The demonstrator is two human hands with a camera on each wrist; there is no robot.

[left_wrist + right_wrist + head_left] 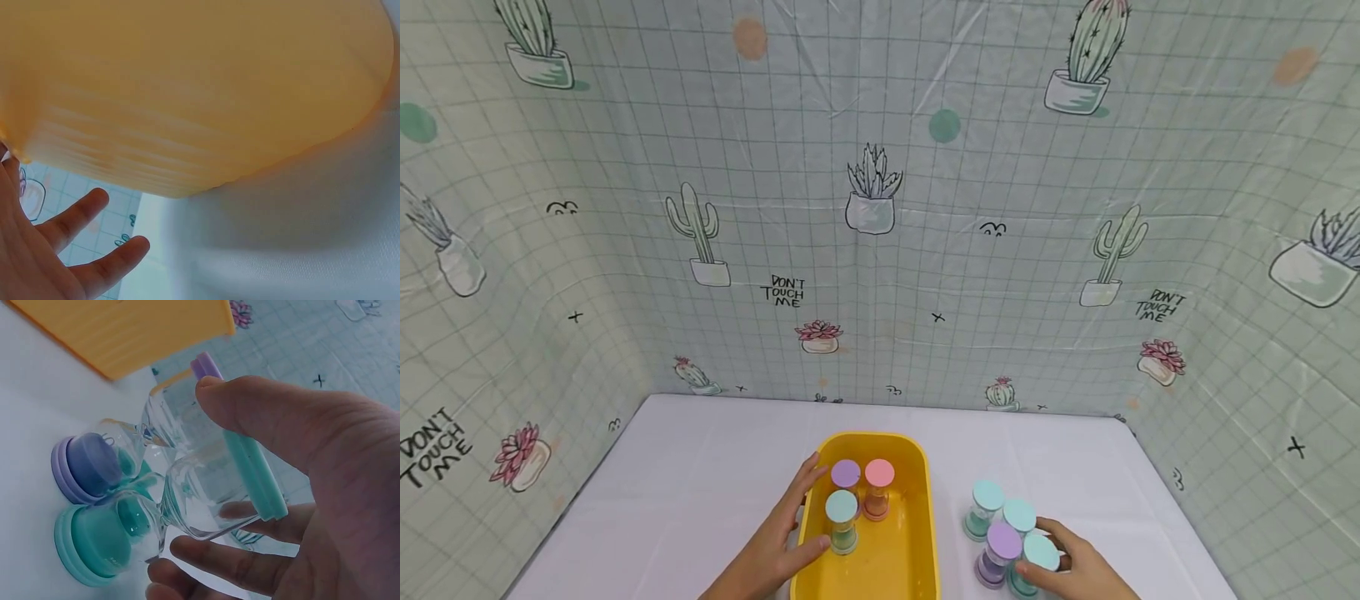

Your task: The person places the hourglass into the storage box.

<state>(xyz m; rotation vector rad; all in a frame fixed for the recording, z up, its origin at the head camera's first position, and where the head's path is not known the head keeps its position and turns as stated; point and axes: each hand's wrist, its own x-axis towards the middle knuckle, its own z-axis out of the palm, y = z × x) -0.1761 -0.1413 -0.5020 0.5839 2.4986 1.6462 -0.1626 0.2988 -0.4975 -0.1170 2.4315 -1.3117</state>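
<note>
My left hand (771,537) rests at the left rim of a yellow plastic bin (934,533), its thumb over the edge. In the left wrist view, two fingers (115,265) stretch out beside the bin's wall. Inside stand a purple-capped hourglass (846,473), a pink-capped one (878,475) and a pale-blue-capped one (842,508). At the right, my right hand (1078,567) holds a teal hourglass (256,478) near its cap, thumb on one side and fingers on the other. Its base appears to stand on the table. A purple hourglass (1002,546) is right beside it.
Two more teal hourglasses, one at the back (987,498) and one in the middle (1019,517), stand close to the held one. A white cloth covers the table (700,492). Grid-patterned cactus fabric (880,275) walls the back and sides.
</note>
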